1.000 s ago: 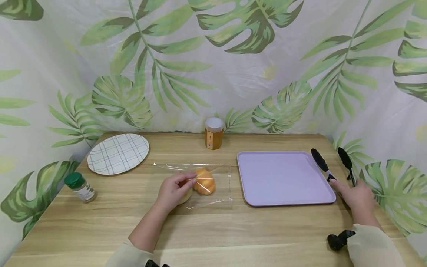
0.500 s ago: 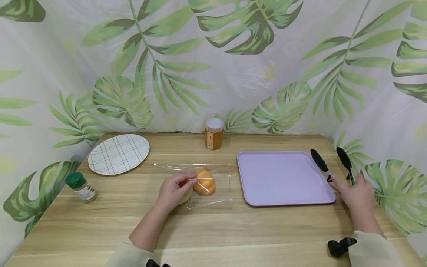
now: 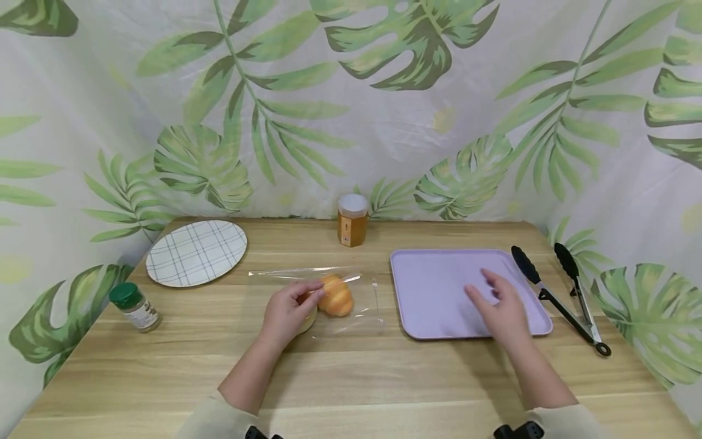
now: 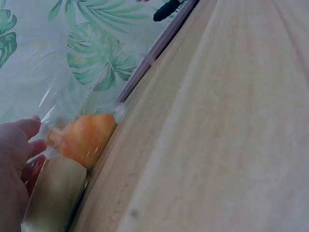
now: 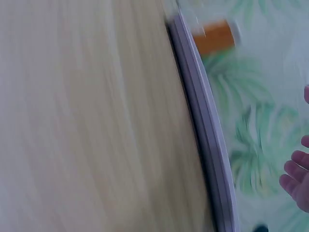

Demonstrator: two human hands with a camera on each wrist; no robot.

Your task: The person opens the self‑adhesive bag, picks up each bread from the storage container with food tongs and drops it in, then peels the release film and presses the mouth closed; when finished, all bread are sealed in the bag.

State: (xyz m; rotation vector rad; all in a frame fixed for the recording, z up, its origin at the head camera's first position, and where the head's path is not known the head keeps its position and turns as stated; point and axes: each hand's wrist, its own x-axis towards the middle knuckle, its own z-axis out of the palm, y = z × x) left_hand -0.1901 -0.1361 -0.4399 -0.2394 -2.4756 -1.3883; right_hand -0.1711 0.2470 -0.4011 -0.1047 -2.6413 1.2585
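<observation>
My left hand (image 3: 290, 311) pinches a clear plastic bag (image 3: 364, 305) between thumb and forefinger, at the table's middle. Inside the bag lies an orange, ridged, croissant-shaped bread (image 3: 336, 296). A pale, rounded bread-like piece (image 4: 57, 193) sits beside it, mostly covered by the hand in the head view. To the right, my right hand (image 3: 503, 311) hovers over a flat lilac tray (image 3: 439, 292), thumb and fingers apart and holding nothing. Black-tipped tongs (image 3: 567, 305) lie spread just right of the tray.
An amber jar with a white lid (image 3: 352, 221) stands at the back middle. A checked oval plate (image 3: 197, 253) is at the back left, with a green-capped spice jar (image 3: 135, 308) in front of it. A leaf-print cloth (image 3: 285, 122) hangs behind the table.
My right hand has left the tongs and moved left over the tray, and the tongs stay on the table. The bag and the bread in it have shifted slightly under my left hand.
</observation>
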